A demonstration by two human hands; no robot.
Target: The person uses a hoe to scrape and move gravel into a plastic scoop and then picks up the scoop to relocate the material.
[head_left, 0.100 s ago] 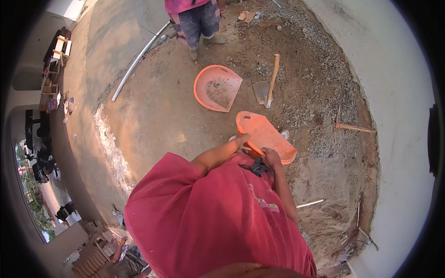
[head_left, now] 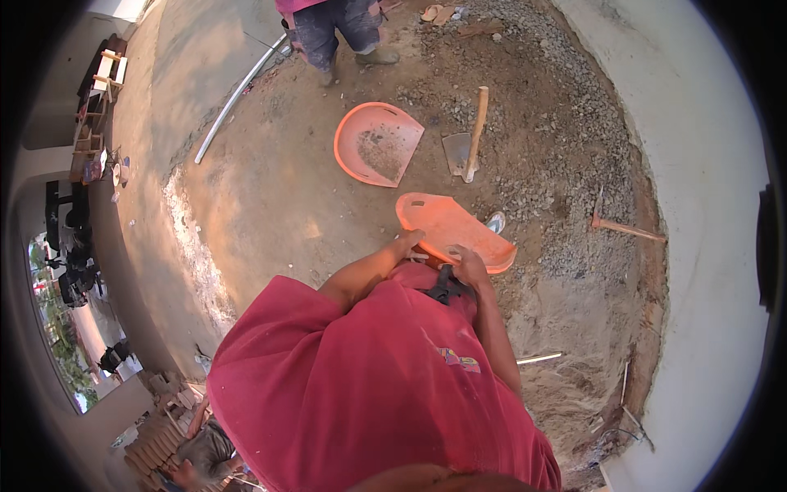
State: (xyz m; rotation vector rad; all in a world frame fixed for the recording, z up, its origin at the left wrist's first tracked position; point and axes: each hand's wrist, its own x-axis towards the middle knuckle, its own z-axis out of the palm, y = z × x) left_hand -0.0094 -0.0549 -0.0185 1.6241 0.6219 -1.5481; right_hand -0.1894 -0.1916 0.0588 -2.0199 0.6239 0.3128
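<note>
I hold an orange plastic scoop pan (head_left: pixel 455 228) in front of my waist, its inside facing up and bare. My left hand (head_left: pixel 408 245) is closed on its near left edge, while my right hand (head_left: pixel 470 268) grips the near rim further right, fingers partly hidden under it. Beyond lies a second orange scoop pan (head_left: pixel 348 139) with grey dirt in it, flat on the ground. To its right rests a hoe (head_left: pixel 480 123) with a wide metal blade and a wooden handle.
A person (head_left: pixel 338 37) in work boots stands at the far side. Gravel (head_left: pixel 566 139) covers the right, beside a pale wall (head_left: pixel 705 164), with another long-handled tool (head_left: pixel 627 229) near it. A white pipe (head_left: pixel 238 100) lies at left. Another person (head_left: pixel 209 451) is at lower left.
The held pan has shifted a little left in view and tilted slightly, both hands moving with it. The whole scene has moved slightly, and the far person stands somewhat higher in view.
</note>
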